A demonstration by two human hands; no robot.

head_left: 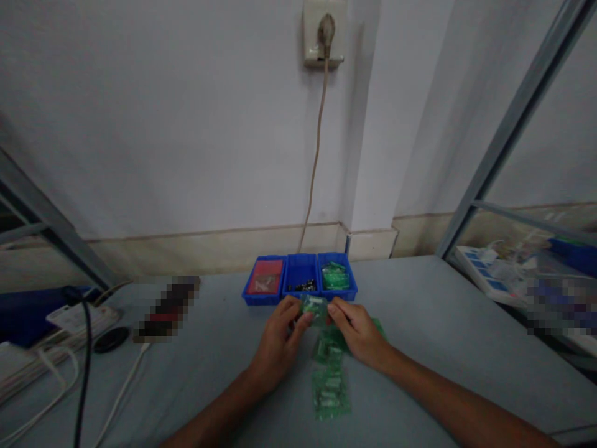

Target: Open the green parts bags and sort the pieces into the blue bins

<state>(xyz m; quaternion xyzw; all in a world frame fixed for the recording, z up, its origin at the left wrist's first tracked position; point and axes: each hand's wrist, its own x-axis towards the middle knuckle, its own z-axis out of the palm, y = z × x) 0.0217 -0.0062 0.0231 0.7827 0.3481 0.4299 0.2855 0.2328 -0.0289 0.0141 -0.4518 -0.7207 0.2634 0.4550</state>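
Between my two hands is a small clear-and-green plastic packet [314,308], just in front of the blue bins. My left hand [280,333] pinches its left edge, thumb and fingers closed. My right hand [358,328] grips the right edge in the same way. Below them on the table lie several similar green packets [331,392] with pale, tube-like pieces inside, partly overlapping. The right bin [353,292] contains more green packets. Small dark and shiny parts [305,285] lie in the middle bin [301,264]. A red sheet or bag [265,274] fills the left bin [247,294].
A blurred-out phone-like object [168,308] with a white cable [124,392] lies left, near a black round disc [112,340]. Power strips flank the grey table [209,386], one of them the right strip [487,274]. Metal frame posts [504,124] rise at both sides. A wall socket [325,31] holds a plug.
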